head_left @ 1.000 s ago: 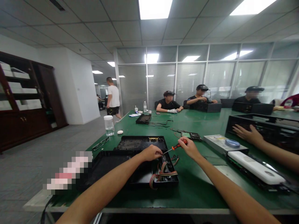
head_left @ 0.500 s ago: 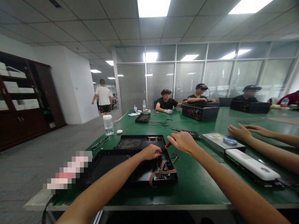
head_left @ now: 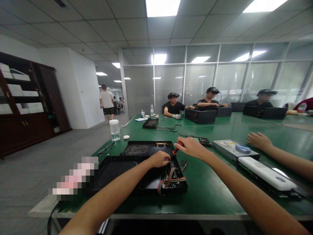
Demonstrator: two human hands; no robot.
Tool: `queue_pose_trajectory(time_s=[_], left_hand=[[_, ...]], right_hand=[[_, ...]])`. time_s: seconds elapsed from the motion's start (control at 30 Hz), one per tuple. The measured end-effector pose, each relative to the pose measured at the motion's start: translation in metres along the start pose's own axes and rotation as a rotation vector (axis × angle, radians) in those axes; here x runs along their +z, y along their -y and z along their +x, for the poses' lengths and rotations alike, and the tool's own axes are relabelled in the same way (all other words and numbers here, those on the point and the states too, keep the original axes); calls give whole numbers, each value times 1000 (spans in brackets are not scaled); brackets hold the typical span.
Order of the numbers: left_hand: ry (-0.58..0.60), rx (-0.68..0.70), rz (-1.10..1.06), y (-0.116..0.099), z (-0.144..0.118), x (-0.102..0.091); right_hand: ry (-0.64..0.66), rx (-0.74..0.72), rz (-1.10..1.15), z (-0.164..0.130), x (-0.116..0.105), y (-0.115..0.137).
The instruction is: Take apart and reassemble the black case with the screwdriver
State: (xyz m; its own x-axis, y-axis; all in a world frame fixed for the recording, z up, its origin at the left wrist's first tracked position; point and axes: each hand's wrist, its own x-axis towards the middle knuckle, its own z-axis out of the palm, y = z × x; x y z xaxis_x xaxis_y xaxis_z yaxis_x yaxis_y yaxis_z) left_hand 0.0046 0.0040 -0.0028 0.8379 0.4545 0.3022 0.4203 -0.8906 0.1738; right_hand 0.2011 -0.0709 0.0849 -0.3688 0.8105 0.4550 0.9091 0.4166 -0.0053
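Since a second ago the right hand [head_left: 192, 147] has swung the orange-handled screwdriver [head_left: 176, 148] from lying flat to standing steep over the black case [head_left: 137, 169], and a co-worker's hand [head_left: 259, 141] has drawn back from the grey drive [head_left: 227, 147]. The right hand is closed around the screwdriver's handle. The left hand [head_left: 158, 159] pinches narrowly at the tip, inside the case's far right corner, above the ribbon cables [head_left: 171, 179]. The case sits on the green surface [head_left: 207, 192].
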Motion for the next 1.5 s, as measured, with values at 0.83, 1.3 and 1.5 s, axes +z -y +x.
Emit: queue_pose_trajectory(time_s=[0.83,1.3,1.5], left_hand=[[383,-111,290,4,-33,-48],[379,-256,91,85,-51,-60],[420,-222,222,82,-40,-50]], right_hand=[[-442,285,1317,-26,64,-21],[88,-303,105,-148,37,53],[97,-228,155,-160,34,47]])
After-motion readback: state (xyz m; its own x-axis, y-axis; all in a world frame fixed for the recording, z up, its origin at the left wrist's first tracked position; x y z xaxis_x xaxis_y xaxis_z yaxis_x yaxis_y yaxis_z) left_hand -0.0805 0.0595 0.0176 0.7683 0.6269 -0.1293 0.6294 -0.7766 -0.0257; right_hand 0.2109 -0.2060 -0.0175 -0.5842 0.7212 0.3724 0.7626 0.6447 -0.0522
